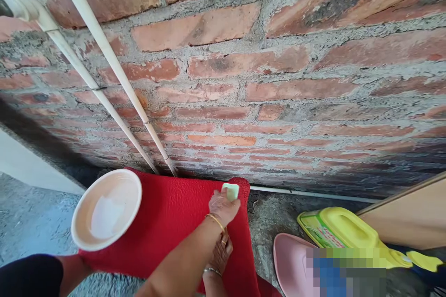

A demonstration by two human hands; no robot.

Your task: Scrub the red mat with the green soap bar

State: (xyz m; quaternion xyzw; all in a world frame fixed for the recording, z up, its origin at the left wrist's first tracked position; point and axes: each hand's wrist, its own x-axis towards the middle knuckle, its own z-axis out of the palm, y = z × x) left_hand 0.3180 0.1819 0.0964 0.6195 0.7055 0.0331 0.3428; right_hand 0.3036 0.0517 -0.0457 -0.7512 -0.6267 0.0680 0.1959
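A red mat [167,222] lies spread out in front of me, one far corner rounded and raised. My left hand [225,206], with a gold bracelet at the wrist, grips a pale green bar of soap [230,191] over the mat's far right part. Beneath that forearm, my right hand [221,253] lies on the mat, a ring and a silver bracelet on it. Its fingers look stretched out, though the left arm partly covers them. A white basin [130,213] stands at the mat's left side, with something whitish inside.
A brick wall [216,93] rises behind the mat, with two white pipes [118,74] running down it. To the right are a pink plastic container [291,260] and a yellow bottle [348,227] lying on its side. Pale panels stand at both sides.
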